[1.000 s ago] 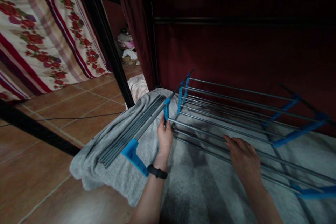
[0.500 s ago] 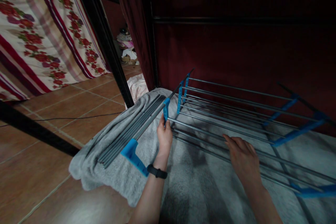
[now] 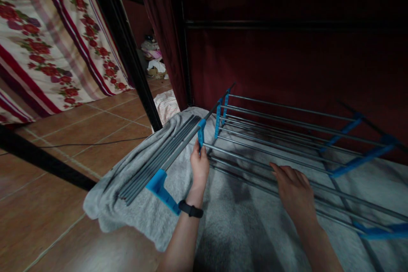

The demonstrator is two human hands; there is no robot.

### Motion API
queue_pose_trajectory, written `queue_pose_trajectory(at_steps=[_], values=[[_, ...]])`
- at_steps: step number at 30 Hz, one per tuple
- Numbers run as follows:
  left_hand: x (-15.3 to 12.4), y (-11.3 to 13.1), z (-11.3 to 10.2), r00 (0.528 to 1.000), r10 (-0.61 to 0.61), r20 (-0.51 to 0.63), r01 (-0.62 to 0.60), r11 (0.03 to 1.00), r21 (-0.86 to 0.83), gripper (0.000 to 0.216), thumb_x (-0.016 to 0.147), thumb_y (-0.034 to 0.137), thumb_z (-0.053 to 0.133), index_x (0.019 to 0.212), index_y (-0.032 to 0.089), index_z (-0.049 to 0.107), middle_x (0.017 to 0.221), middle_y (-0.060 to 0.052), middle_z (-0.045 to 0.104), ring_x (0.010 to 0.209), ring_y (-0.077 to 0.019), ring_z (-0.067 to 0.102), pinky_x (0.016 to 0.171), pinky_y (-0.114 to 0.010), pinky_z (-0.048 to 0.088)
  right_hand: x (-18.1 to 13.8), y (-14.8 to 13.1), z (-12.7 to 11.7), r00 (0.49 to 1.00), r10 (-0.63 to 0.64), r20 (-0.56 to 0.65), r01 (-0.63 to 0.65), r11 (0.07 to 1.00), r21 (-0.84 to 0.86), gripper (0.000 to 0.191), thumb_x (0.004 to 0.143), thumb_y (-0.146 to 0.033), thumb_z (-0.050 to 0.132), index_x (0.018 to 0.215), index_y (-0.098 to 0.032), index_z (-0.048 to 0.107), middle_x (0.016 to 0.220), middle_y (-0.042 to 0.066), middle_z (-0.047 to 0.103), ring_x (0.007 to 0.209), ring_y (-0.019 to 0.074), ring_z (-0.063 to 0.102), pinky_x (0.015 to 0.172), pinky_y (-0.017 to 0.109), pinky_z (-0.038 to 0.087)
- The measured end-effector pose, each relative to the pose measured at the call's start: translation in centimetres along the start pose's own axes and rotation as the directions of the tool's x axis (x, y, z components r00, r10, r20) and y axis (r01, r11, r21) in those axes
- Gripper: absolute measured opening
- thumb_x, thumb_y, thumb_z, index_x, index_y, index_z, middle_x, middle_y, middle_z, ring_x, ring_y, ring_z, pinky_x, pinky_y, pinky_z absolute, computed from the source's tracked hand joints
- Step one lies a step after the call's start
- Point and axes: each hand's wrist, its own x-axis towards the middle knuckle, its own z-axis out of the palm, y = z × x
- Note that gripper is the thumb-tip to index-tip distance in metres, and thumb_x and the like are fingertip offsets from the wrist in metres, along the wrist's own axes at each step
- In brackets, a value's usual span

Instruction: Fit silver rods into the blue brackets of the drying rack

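A partly built rack of grey metal tubes [image 3: 261, 139] joined by blue plastic connectors lies across the grey blanket. My left hand [image 3: 200, 163] pinches a blue connector [image 3: 201, 131] at the rack's near left end, where a cross tube meets it. Around the middle of the near tubes my right hand [image 3: 295, 189] is closed, its fingers curled over a tube. Left of the rack rests a bundle of several loose grey tubes [image 3: 159, 159]. A blue end foot [image 3: 163, 191] sits on the side tube, close to my left wrist. Blue brackets [image 3: 363, 161] join the rack's right end.
The grey blanket [image 3: 242, 221] covers the bed under the rack. Black metal posts [image 3: 135, 51] stand at the left, before a floral curtain [image 3: 63, 42] and tiled floor [image 3: 111, 123]. A thin cable [image 3: 95, 142] crosses the tiles. A dark red cloth [image 3: 287, 63] hangs behind.
Almost nothing differs. Both hands keep their places on the rack, with only a very slight shift of the view.
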Motion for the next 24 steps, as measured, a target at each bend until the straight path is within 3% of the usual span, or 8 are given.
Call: queue_pose_trajectory(at_steps=[16,21,24], values=[[-0.2,0.3,-0.2,0.999,-0.033,0.019,0.034,0.999,-0.036,0.045,0.089,0.021,0.053,0.133,0.018,0.064,0.14,-0.011,0.064,0.135,-0.0241,0.055,0.12,-0.04,0.036,0.4,-0.2,0.1,0.999,-0.002,0.039,0.002,1.0,0.008,0.032,0.098,-0.019,0.051,0.128,-0.019,0.061,0.097,0.007,0.068,0.092,0.0221,0.058,0.092,0.038,0.041],[0.2,0.3,-0.6,0.998,-0.038,0.04,0.04,0.997,-0.059,0.043,0.088,0.024,0.055,0.129,0.016,0.064,0.139,-0.014,0.064,0.132,-0.0266,0.057,0.118,-0.045,0.037,0.7,-1.0,-0.3,0.993,0.078,0.087,-0.078,0.997,0.0,0.034,0.098,-0.017,0.049,0.129,-0.02,0.062,0.098,0.007,0.067,0.091,0.0228,0.057,0.088,0.038,0.041],[0.6,0.0,-0.5,1.0,-0.025,0.019,0.026,0.998,-0.048,0.041,0.085,0.035,0.063,0.121,0.016,0.067,0.127,-0.013,0.07,0.121,-0.0289,0.063,0.111,-0.046,0.044,1.1,-1.3,-0.5,0.985,0.118,0.129,-0.122,0.992,0.017,0.035,0.097,-0.014,0.049,0.129,-0.023,0.063,0.102,0.008,0.067,0.094,0.0226,0.057,0.09,0.038,0.042]])
